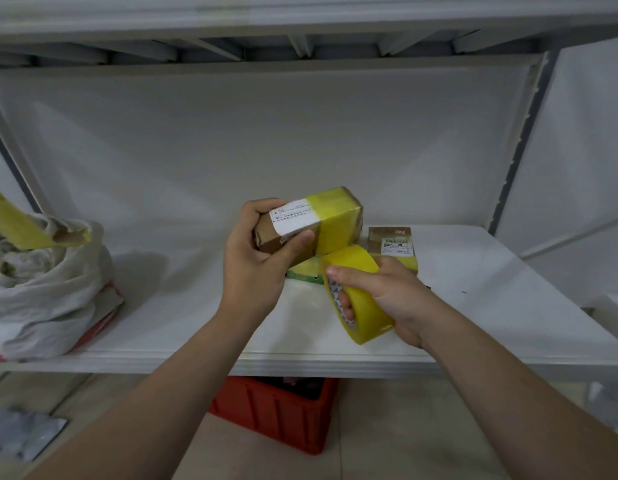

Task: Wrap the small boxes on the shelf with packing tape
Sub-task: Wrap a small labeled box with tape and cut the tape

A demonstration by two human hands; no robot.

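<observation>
A white shelf point(182, 317) runs across the view, smooth and slightly glossy, with a rounded front lip. Behind it stands a plain white back panel point(266, 140), and overhead the ribbed underside of an upper shelf point(300, 46) closes the bay. A grey-edged upright point(518, 140) frames the right side, with white wall beyond it.

The left hand point(255, 261) is clamped around the brown end of a box point(311, 223), held in the air above the shelf, tilted with its far end raised. A white label point(293, 216) lies on its top face, and yellow tape already covers the far half. The right hand point(387, 289) grips a tape roll point(359, 289), fingers through the core and the index finger laid over the top; the roll stands on edge just under the box, its upper rim touching or nearly touching the taped part.

Behind the roll a second box point(392, 242), labelled and banded in yellow, sits on the shelf. A green box point(305, 271) lies flat under the held one, mostly hidden by the hands.

At the shelf's left end a crumpled white bag point(40, 289) slumps over something red, and a taped yellow strip point(20, 220) juts out of it at a slant.

Below the shelf a red crate point(276, 414) stands on a pale tiled floor point(404, 438). Grey plastic wrapping point(26, 434) lies on the floor at lower left.
</observation>
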